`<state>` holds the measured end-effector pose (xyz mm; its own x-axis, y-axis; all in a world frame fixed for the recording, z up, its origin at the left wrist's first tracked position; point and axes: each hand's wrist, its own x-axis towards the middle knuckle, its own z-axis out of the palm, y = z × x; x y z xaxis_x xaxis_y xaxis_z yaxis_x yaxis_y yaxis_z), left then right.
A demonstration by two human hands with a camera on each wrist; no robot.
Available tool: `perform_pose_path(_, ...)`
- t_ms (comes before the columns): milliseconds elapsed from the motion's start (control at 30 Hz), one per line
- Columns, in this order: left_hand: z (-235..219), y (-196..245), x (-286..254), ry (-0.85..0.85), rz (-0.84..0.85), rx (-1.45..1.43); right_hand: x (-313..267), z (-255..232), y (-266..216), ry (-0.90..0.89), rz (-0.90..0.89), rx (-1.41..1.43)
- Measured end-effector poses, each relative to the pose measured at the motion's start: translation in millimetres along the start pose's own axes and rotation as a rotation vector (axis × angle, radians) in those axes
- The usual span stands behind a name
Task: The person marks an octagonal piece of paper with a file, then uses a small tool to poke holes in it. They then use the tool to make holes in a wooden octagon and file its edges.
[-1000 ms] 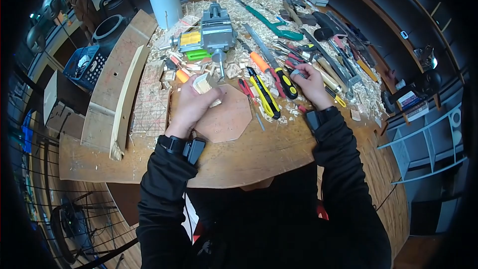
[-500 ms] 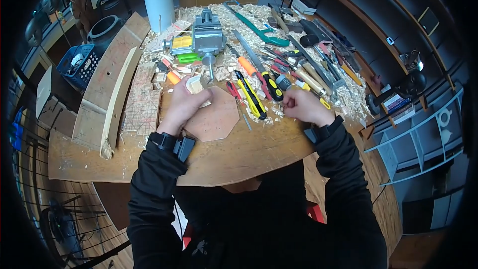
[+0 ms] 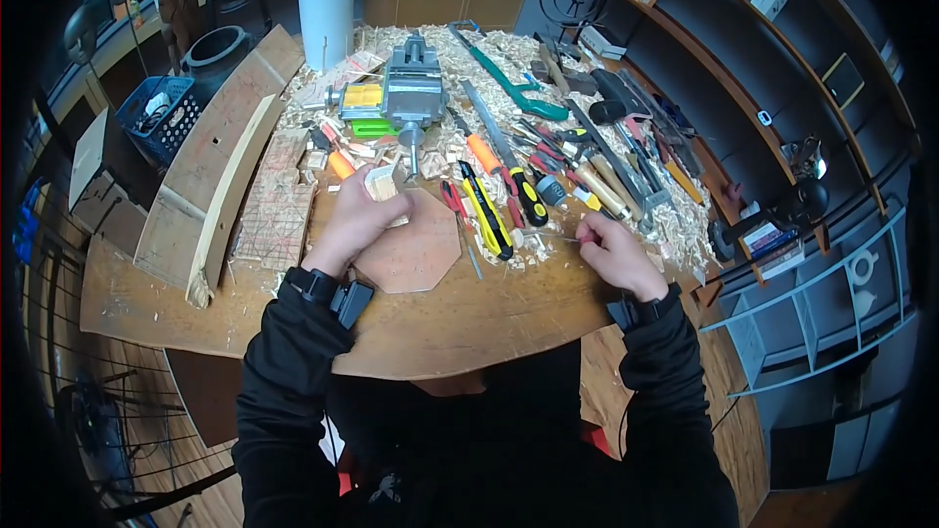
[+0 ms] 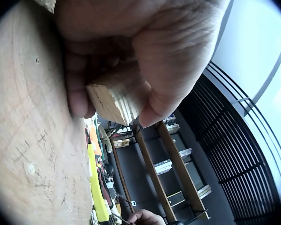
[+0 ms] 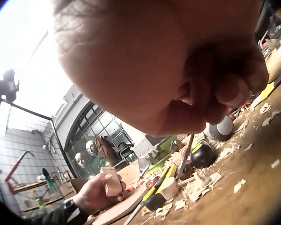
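My left hand [image 3: 357, 220] grips a small pale wood block [image 3: 382, 185] over the edge of an octagonal wooden board [image 3: 416, 249]. In the left wrist view the block's rough, cut end [image 4: 113, 104] shows between thumb and fingers. My right hand [image 3: 618, 252], fingers curled, holds a tool with a thin metal shaft [image 3: 558, 236] that points left, low over the table; its handle is mostly hidden in the hand. Between the hands lie a yellow-black utility knife [image 3: 486, 210], red-handled pliers [image 3: 453, 198] and a file with a yellow-black handle [image 3: 529, 198].
A metal vise [image 3: 411, 83] stands at the back among wood shavings [image 3: 455, 49]. Several chisels, files and a green-handled saw [image 3: 518, 88] lie at the right. At the left are a long wood strip [image 3: 235, 191], a curved board [image 3: 186, 176] and a marked wood slab [image 3: 274, 200].
My right hand has left the group of tools and come toward the front edge, now with the thin-shafted tool showing in it. The left hand keeps the block; the head view has shifted slightly.
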<state>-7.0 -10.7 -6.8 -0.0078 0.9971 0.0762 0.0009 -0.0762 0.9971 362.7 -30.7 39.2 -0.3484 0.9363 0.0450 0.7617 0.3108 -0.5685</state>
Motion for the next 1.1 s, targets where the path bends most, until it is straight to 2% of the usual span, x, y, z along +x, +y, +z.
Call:
perform_pose_path(100,0.6,1.1,-0.4,0.007,0.003,0.017,-0.9,3.4,17.3,-0.012,-0.003,0.113)
perform_pose_path(167,1.1,3.6,-2.0,0.003,-0.004,0.027,2.7,10.3,25.4,0.086,-0.026,0.342)
perform_pose_path(300,1.2,-0.4,-0.6,-0.009,-0.017,0.004,23.6,26.0,10.0,0.134,-0.074,0.255)
perform_pose_path(367,-0.1,-1.4,-0.4,0.003,-0.023,-0.020,35.5,32.2,2.8,0.099,-0.103,0.293)
perform_pose_path(433,2.1,6.3,-3.3,0.009,-0.055,-0.022,47.2,39.4,-4.2,0.065,-0.046,0.584)
perform_pose_path(467,2.1,8.9,-3.5,0.024,-0.065,-0.017,49.5,37.3,-9.3,0.043,-0.028,0.639)
perform_pose_path(600,0.9,12.7,-3.0,0.013,-0.126,-0.044,62.3,36.4,-19.0,0.025,-0.094,0.687)
perform_pose_path(700,-0.2,9.0,-3.4,0.023,-0.123,-0.039,64.8,31.2,-33.7,-0.084,-0.065,0.750)
perform_pose_path(800,-1.8,10.4,-3.7,-0.003,-0.141,-0.057,69.0,37.0,-33.7,-0.113,-0.101,0.723)
perform_pose_path(967,-5.0,6.4,-4.4,-0.091,-0.085,-0.208,69.6,45.4,-49.4,-0.125,-0.185,0.687)
perform_pose_path(1033,-6.1,11.5,-6.1,-0.109,-0.104,-0.259,68.2,47.5,-56.1,-0.170,-0.142,0.753)
perform_pose_path(1100,-6.4,6.4,-6.8,-0.139,-0.096,-0.270,64.3,52.5,-62.0,-0.165,-0.207,0.738)
